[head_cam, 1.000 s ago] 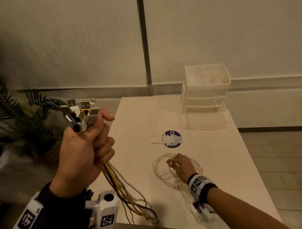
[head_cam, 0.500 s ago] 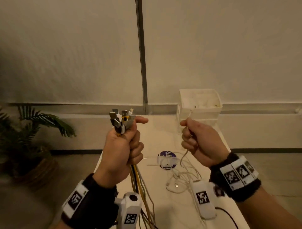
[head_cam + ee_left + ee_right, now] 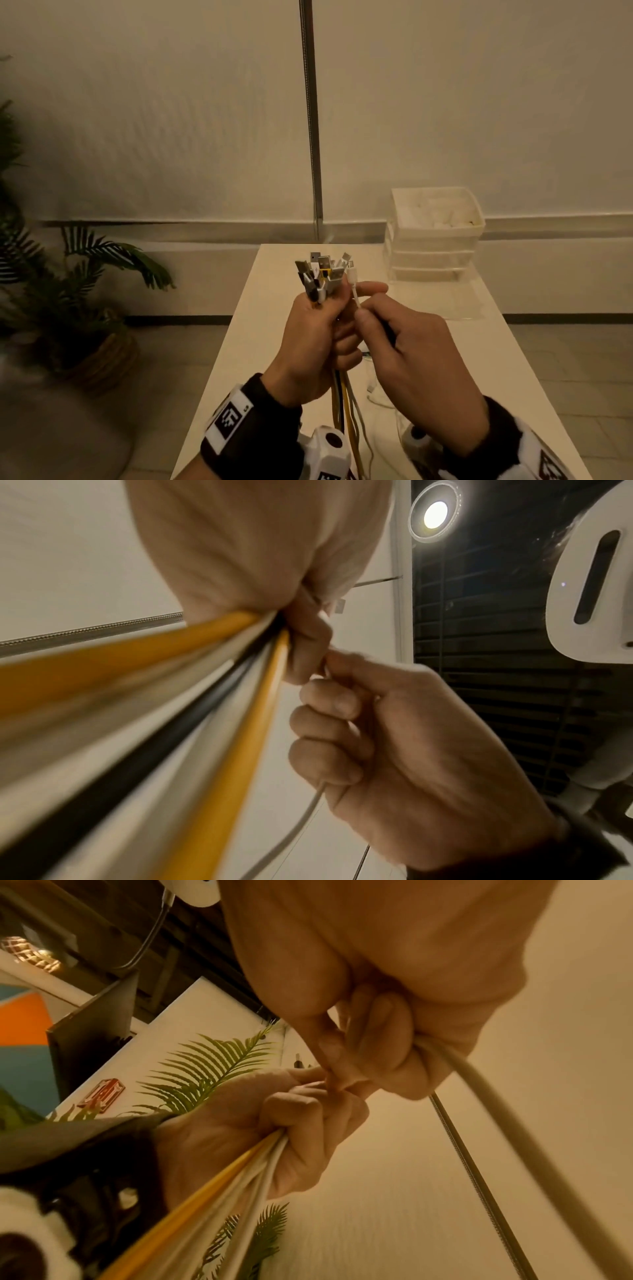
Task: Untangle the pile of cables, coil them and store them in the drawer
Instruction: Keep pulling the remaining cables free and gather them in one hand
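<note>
Both hands have met: right hand (image 3: 407, 346) now presses its pinched white cable (image 3: 354, 287) against the left hand's (image 3: 318, 342) clenched bundle (image 3: 320, 274).

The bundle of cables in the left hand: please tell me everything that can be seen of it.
The bundle of cables stands upright in the left hand, whose fingers curl tightly round it, above the white table. It holds several thin, plastic-looking cables: yellow, white, and at least one black. Their plug ends fan out above the fist, some with metal USB tips. Below the fist the cords hang down together. The right hand pinches one thin white cable against the bundle's right side, its plug level with the others.
</note>
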Available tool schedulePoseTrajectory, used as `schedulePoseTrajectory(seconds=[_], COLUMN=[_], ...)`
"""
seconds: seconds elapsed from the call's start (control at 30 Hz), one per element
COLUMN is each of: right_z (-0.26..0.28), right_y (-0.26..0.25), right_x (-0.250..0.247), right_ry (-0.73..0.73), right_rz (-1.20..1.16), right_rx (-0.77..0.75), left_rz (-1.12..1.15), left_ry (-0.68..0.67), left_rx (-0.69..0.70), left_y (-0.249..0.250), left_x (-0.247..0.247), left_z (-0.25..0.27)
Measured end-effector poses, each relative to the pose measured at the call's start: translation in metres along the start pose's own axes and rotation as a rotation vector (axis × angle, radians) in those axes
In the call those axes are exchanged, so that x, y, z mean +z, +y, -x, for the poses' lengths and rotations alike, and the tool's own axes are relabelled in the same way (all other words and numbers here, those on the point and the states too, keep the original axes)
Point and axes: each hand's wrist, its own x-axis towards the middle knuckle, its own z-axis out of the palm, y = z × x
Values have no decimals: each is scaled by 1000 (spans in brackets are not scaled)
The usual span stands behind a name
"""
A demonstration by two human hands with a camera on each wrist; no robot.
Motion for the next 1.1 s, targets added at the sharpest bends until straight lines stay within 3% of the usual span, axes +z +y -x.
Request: schedulePoseTrajectory(seconds=[0.1, 0.27, 0.4, 0.6, 0.7, 0.77, 0.83, 0.9, 1.0, 1.1], right_z=[-1, -2, 5, 10, 4, 0, -4, -9, -15, -16], right_y=[-1, 7, 11, 56, 87, 102, 110, 106, 85, 68], right_x=[2, 6, 5, 0, -5, -12, -18, -19, -10, -6], right_ry=[-19, -3, -30, -468, -600, -639, -559, -452, -417, -350], right_rz=[-38, 72, 33, -390, -370, -319, -357, -408, -513, -714], right_rx=[17, -35, -71, 141, 244, 324, 433, 488, 474, 517], left_rz=[9, -240, -161, 118, 101, 23, -149, -525, -1017, -1037], left_ry=[12, 172, 294, 315, 299, 275, 227, 176, 58, 45], left_rx=[43, 137, 239, 388, 421, 438, 403, 338, 284, 223], left_y=[-6, -14, -6, 34, 62, 79, 84, 68, 16, -21], left_x=[0, 1, -1, -34, -50, -59, -63, -51, -20, -5], left_z=[3, 3, 0, -3, 3, 12, 19, 19, 10, 2])
